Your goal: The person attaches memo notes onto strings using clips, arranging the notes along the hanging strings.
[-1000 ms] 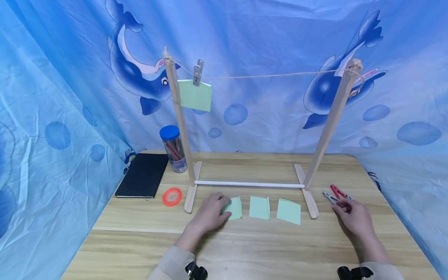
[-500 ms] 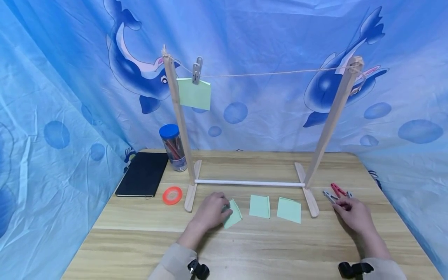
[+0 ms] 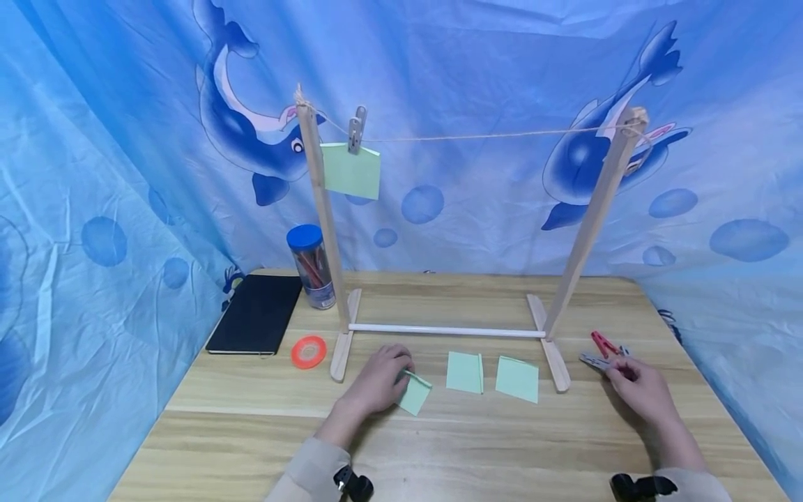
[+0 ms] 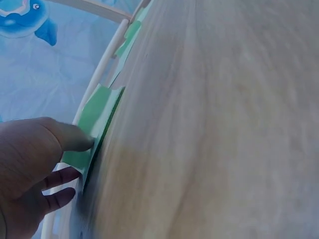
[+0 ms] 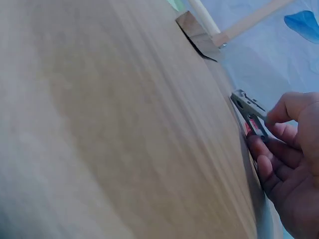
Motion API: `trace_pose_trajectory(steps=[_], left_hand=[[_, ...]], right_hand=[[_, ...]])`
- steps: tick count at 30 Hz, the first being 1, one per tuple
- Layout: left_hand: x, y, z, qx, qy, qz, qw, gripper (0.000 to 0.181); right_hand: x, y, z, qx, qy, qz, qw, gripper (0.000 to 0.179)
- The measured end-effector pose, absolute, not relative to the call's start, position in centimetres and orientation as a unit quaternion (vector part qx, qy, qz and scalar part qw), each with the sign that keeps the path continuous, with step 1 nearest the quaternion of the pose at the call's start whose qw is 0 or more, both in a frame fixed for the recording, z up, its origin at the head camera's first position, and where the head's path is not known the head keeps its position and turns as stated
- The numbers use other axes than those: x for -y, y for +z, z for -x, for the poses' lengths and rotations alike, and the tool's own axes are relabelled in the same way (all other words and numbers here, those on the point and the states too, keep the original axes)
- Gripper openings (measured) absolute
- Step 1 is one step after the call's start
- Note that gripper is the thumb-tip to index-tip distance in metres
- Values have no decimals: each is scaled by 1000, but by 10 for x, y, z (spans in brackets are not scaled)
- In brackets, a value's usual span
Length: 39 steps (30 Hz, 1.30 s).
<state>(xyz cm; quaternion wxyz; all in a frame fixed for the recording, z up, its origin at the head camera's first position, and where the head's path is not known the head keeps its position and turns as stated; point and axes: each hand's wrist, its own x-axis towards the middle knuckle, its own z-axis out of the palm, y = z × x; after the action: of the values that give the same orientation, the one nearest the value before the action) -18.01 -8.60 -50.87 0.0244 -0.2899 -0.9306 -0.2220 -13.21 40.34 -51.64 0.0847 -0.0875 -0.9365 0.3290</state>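
Observation:
My left hand (image 3: 376,380) pinches a small green paper sheet (image 3: 415,395) with a folded edge, low at the table. In the left wrist view the thumb lies on this sheet's near face, and some fingers are hidden behind it. On the right, my right hand (image 3: 643,390) grips a grey clothespin (image 5: 251,109) by its handle ends, just beside a red clothespin (image 3: 603,343). Two more folded green sheets lie in a row, one in the middle (image 3: 464,373) and one to its right (image 3: 517,380). Another green sheet (image 3: 353,173) hangs from the string under a grey clothespin (image 3: 355,130).
A wooden frame with a left post (image 3: 324,216), a right post (image 3: 594,223) and a string (image 3: 464,137) stands behind the sheets. A white rod (image 3: 445,330) joins its feet. Orange tape (image 3: 308,352), a black notebook (image 3: 256,314) and a blue-lidded jar (image 3: 311,268) sit at left.
The sheet at my left hand has turned, its folded edge swinging from the right side to the top. My right hand has shifted slightly right, and the grey clothespin has turned.

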Motion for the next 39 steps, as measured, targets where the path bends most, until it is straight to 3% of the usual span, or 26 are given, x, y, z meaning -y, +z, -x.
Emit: trace_pose_trajectory(steps=[7,11,20,27,39], left_hand=[[88,-513,178,925,-253,275,71,11],[90,-512,178,925,-258,256,113,14],[93,-512,178,912,-334,194,140,21],[95,-516,180,885,-408,176,139,26],[92,-508,185,821,-551,76,131,17]], right_hand=[[-403,-514,131,890,425,162,30,53],[-403,-514,131,859,470,202,13,61],[-399,-519,132,834,513,195,60,43],[-397,-522,136,836,504,202,80,58],[-390,-512,136,735,638,198,118,57]])
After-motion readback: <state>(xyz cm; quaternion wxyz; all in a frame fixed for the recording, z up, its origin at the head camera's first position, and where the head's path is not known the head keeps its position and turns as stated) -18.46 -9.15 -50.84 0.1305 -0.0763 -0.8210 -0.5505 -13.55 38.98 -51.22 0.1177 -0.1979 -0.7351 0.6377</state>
